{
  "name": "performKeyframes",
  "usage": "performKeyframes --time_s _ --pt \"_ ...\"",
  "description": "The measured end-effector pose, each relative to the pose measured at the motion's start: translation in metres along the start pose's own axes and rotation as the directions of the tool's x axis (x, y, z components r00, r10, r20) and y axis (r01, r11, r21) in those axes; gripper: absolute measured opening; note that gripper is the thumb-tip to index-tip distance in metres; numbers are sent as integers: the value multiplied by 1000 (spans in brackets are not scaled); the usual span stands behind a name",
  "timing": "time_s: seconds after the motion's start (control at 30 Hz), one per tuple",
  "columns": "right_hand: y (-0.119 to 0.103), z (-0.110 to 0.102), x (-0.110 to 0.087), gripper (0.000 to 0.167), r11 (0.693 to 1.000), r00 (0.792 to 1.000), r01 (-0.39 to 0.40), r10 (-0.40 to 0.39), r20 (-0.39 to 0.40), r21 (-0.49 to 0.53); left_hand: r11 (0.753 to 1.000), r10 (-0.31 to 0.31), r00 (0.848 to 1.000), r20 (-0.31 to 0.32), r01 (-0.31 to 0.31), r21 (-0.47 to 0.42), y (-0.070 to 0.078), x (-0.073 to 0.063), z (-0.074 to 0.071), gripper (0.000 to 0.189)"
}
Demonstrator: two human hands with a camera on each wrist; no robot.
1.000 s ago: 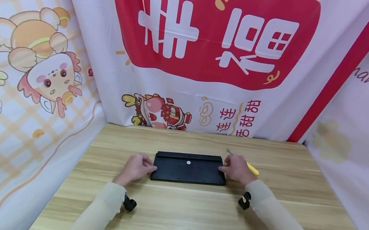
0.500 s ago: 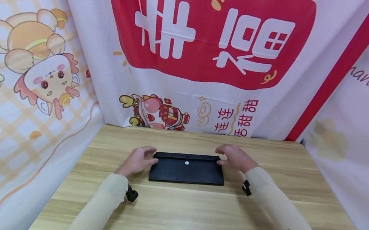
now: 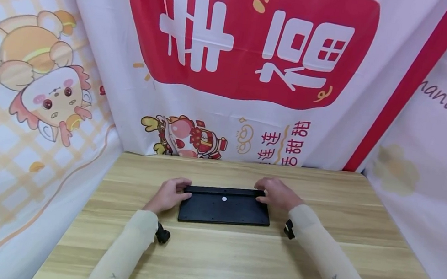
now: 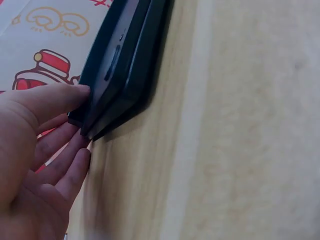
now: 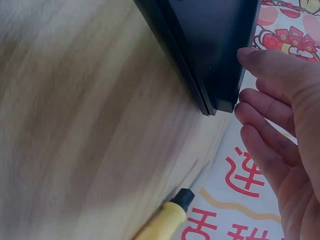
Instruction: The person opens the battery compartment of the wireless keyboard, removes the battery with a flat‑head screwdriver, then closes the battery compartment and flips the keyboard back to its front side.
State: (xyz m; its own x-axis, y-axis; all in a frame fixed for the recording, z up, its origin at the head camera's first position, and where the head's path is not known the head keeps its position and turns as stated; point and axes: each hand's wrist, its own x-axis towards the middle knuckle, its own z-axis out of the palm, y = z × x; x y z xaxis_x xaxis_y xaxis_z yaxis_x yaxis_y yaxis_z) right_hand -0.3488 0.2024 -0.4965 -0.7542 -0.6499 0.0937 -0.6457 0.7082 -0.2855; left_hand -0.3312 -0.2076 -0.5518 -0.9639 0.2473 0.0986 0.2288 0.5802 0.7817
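A black keyboard (image 3: 223, 211) lies underside up on the wooden table, a round white sticker near its middle. At its far left corner, my left hand (image 3: 166, 194) grips the raised back edge, thumb on top and fingers behind. My right hand (image 3: 279, 194) holds the far right corner the same way. In the left wrist view, the left thumb (image 4: 70, 97) presses the keyboard's end, where two stacked layers show. A screwdriver (image 5: 165, 220) with a yellow handle and black collar lies by the right hand in the right wrist view; the hand and forearm hide it in the head view.
The wooden table (image 3: 209, 262) reaches back to a white cloth wall (image 3: 331, 138) with a red panel. Printed cloth also hangs on the left (image 3: 90, 179) and right sides. A small black wrist camera (image 3: 163, 234) sits on the left cuff.
Both hands have moved from the keyboard's short sides to its far corners. The right hand opened and lifted on the way, then closed on the corner. The screwdriver has gone out of the head view.
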Motion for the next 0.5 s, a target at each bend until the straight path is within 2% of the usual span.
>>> performKeyframes --time_s 0.17,0.37,0.5 --pt "-2 6 3 33 1000 1000 -6 5 -16 -3 1000 -7 1000 -23 7 -11 -2 0 0 38" --pt "-9 6 9 24 999 998 34 -35 -49 -15 1000 -9 999 -37 9 -10 -1 1 1 37" --pt "-12 5 15 17 998 1000 18 -20 -25 -59 1000 -15 999 -40 14 -9 0 0 1 36"
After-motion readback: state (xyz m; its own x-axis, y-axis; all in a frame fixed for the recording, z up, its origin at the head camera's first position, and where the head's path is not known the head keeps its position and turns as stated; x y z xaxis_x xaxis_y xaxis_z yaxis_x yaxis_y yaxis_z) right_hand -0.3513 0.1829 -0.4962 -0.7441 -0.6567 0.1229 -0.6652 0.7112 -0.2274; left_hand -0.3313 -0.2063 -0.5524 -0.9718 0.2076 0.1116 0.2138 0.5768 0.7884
